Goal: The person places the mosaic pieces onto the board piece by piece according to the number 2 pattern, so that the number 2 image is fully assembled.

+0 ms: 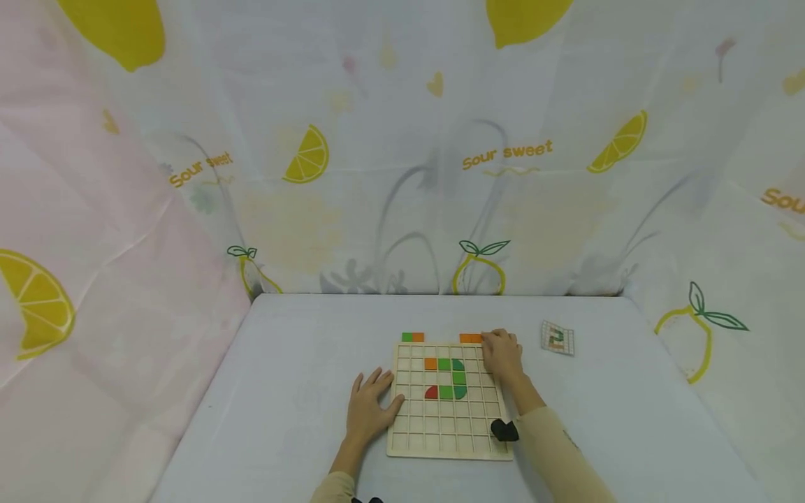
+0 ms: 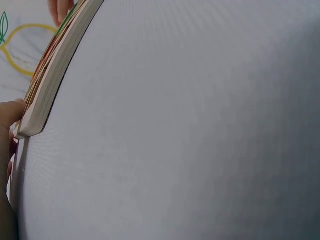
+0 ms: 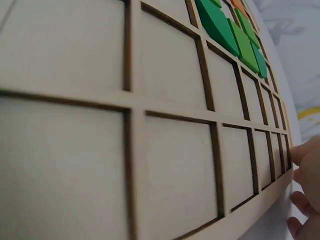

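A pale wooden grid board (image 1: 423, 425) lies on the white table with several coloured tiles set in its cells. They include an orange square (image 1: 430, 364), a light green square (image 1: 459, 378), a dark green rounded piece (image 1: 460, 392) and a red rounded piece (image 1: 431, 393). My left hand (image 1: 370, 409) rests at the board's left edge, fingers spread and thumb on the rim. At the board's far right corner, my right hand (image 1: 503, 356) touches the end of a row of orange tiles (image 1: 470, 338). Its fingertips are too small and partly hidden to show any grip.
Behind the board's far left corner lie a loose green tile (image 1: 407, 337) and an orange tile (image 1: 418, 337). A small pattern card (image 1: 557, 338) with a printed grid lies to the right. A printed lemon cloth (image 1: 390, 209) hangs behind the table.
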`<state>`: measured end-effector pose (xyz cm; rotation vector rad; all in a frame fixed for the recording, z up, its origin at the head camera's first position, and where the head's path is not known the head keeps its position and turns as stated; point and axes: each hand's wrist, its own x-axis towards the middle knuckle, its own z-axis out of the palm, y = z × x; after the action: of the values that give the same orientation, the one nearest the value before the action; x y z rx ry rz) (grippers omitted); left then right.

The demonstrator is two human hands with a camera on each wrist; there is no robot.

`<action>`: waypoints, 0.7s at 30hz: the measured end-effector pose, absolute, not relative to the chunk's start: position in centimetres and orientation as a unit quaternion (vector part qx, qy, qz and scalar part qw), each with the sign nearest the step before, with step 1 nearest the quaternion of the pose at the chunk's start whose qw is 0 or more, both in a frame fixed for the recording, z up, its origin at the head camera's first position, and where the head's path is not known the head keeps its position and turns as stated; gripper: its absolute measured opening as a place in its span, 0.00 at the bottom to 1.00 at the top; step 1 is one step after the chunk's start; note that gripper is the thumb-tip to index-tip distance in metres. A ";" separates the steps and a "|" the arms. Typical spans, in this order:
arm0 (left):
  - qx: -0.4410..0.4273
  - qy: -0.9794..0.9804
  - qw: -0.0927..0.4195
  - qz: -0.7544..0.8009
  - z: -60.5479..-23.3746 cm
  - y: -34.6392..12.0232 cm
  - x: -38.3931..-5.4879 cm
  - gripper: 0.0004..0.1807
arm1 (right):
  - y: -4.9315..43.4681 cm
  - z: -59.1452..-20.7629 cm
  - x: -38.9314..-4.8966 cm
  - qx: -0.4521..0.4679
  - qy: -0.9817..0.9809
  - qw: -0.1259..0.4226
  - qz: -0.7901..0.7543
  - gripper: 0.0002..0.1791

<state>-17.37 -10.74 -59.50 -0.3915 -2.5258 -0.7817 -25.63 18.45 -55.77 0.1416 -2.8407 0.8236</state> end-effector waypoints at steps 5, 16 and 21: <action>-0.145 -0.919 0.236 -0.281 -59.5 -10.8 -17.3 0.25 | 18.7 -55.1 -26.7 0.071 -0.962 0.056 0.259 0.14; -0.140 -0.919 0.234 -0.286 -59.5 -10.7 -17.1 0.25 | 18.0 -54.4 -28.1 0.117 -0.947 0.011 0.300 0.12; -0.140 -0.919 0.232 -0.287 -59.4 -10.7 -17.2 0.25 | 17.6 -54.1 -28.5 0.079 -0.941 -0.010 0.330 0.13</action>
<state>-17.18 -10.70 -59.37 -0.3845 -2.5247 -0.7883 -28.51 17.65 -54.07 0.2494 -2.9747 1.0432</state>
